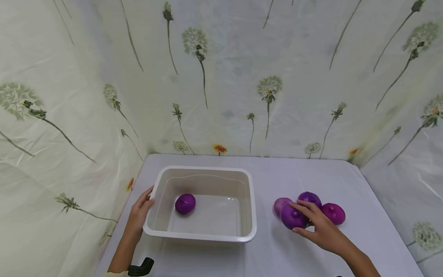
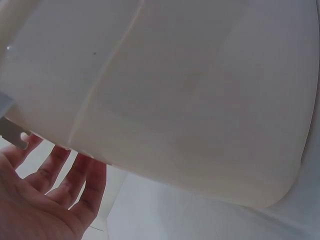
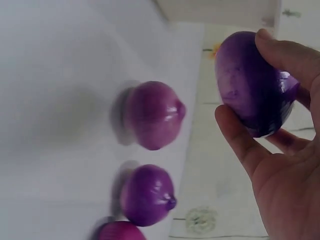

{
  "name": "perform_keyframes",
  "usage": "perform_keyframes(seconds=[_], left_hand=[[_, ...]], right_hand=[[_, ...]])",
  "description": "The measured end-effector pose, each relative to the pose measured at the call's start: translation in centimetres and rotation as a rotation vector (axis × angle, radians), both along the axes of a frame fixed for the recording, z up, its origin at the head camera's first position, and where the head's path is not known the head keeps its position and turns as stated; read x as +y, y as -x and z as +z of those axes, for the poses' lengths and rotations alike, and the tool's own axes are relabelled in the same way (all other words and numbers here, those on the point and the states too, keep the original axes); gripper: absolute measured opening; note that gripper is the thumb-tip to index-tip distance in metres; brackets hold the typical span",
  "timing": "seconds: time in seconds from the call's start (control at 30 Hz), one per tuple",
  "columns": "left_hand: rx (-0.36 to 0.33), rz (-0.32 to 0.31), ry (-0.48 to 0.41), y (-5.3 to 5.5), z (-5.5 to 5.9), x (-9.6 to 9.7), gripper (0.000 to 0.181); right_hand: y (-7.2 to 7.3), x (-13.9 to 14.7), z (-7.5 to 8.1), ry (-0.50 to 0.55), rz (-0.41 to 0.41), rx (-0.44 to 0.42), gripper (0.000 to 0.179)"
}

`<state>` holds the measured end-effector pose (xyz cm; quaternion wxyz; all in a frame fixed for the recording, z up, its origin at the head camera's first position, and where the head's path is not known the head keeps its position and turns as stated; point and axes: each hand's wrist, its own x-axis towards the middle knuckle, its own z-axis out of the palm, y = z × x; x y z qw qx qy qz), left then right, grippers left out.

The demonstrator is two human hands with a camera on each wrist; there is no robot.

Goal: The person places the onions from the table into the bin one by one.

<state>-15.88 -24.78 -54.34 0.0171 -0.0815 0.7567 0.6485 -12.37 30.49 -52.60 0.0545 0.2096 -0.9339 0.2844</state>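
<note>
My right hand (image 1: pixel 322 231) grips a glossy purple onion (image 1: pixel 293 216) between thumb and fingers. In the right wrist view this onion (image 3: pixel 247 85) is held up off the white cloth. Close by on the cloth sit a pale pinkish-purple onion (image 1: pixel 279 206), a deep purple onion (image 1: pixel 309 198) and a magenta onion (image 1: pixel 333 214). At the left, my left hand (image 1: pixel 138 213) holds the side rim of a white rectangular tub (image 1: pixel 214 215); its fingers (image 2: pixel 90 187) curl up against the edge in the left wrist view. Inside the tub, toward its left, lies one purple onion (image 1: pixel 185 204).
A white cloth covers the table (image 1: pixel 266 254). Behind and at both sides hangs a curtain (image 1: pixel 228 77) printed with dandelions, meeting the table's back edge. The tub stands left of the loose onions, with a strip of cloth between them.
</note>
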Motion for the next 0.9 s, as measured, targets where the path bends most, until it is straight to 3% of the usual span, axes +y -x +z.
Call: perform_keyframes(seconds=[0.3,0.57,0.9], left_hand=[[0.003,-0.002,0.009,0.0,0.0,-0.1,0.045],[-0.004,-0.004,0.015,0.1,0.0,-0.1,0.045],[0.006,0.004,-0.001,0.2,-0.1,-0.2,0.045]], right_hand=[[2.8,-1.3,3.8,-0.033,0.074,0.108,0.070],[4.9,-3.8,6.6,-0.043,0.103,0.017,0.072],[6.9,-7.0,9.3,-0.068,0.178,0.007,0.074]])
